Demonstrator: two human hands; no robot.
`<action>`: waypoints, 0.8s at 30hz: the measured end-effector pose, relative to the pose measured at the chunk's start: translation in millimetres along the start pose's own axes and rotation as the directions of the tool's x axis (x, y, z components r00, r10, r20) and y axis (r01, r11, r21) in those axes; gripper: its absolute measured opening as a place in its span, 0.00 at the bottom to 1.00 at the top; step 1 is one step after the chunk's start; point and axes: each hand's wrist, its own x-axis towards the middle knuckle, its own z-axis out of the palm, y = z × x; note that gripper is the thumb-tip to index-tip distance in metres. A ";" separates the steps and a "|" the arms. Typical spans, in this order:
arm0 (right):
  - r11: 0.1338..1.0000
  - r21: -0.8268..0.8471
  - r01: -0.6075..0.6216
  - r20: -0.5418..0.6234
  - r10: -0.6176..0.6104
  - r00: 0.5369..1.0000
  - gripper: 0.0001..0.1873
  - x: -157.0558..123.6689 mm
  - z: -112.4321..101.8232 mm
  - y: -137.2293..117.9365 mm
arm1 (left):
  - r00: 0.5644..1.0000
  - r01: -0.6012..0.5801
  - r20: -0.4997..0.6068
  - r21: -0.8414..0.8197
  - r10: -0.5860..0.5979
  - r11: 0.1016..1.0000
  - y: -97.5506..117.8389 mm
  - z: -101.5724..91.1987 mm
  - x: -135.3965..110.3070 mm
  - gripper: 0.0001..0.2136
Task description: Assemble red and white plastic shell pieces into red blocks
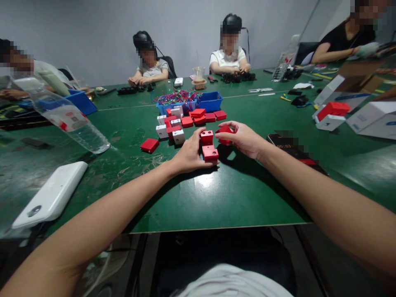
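Currently: left hand (188,156), fingers clamped on two red blocks (209,145) on the desk (216,198); right hand (245,139), fingers pinching third red block (225,134) beside them; heap of red and white blocks (181,123) behind, seemingly unhandled.

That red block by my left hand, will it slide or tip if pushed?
Likely slides: the block by the left hand is boxy and flat-faced, so it should not roll. It looks rigid, probably hard plastic, and small enough to be light. Low and wide, it seems unlikely to tip.
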 end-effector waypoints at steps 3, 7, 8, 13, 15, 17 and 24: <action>0.996 -0.035 0.087 -0.011 -0.087 0.996 0.20 0.3 1.4 1.5 | 0.998 0.062 0.005 0.051 -0.063 0.997 2.4 0.0 0.0 0.48; 0.991 -0.063 0.116 -0.008 -0.117 0.993 0.16 -1.1 2.5 0.5 | 0.987 0.146 0.041 0.132 -0.153 0.980 7.2 -1.6 -0.2 0.47; 0.994 -0.055 0.097 -0.010 -0.098 0.995 0.16 -1.2 2.6 0.1 | 0.986 0.149 0.049 0.141 -0.157 0.979 8.2 -2.2 -0.2 0.47; 1.000 0.021 0.008 -0.021 -0.008 1.000 0.15 0.2 3.7 -0.5 | 0.988 0.132 0.060 0.160 -0.143 0.978 10.0 -4.7 0.0 0.47; 0.999 0.041 0.000 -0.036 0.001 0.999 0.13 0.1 4.9 -0.9 | 0.987 0.132 0.065 0.165 -0.144 0.977 10.2 -5.1 0.4 0.47; 0.997 0.072 -0.017 -0.047 0.021 0.999 0.12 -0.8 6.4 -1.8 | 0.987 0.133 0.070 0.170 -0.146 0.976 10.5 -5.3 0.7 0.48; 0.984 0.166 -0.072 -0.060 0.083 0.995 0.08 -1.3 7.4 -6.1 | 0.986 0.132 0.077 0.193 -0.149 0.972 11.1 -5.6 1.0 0.47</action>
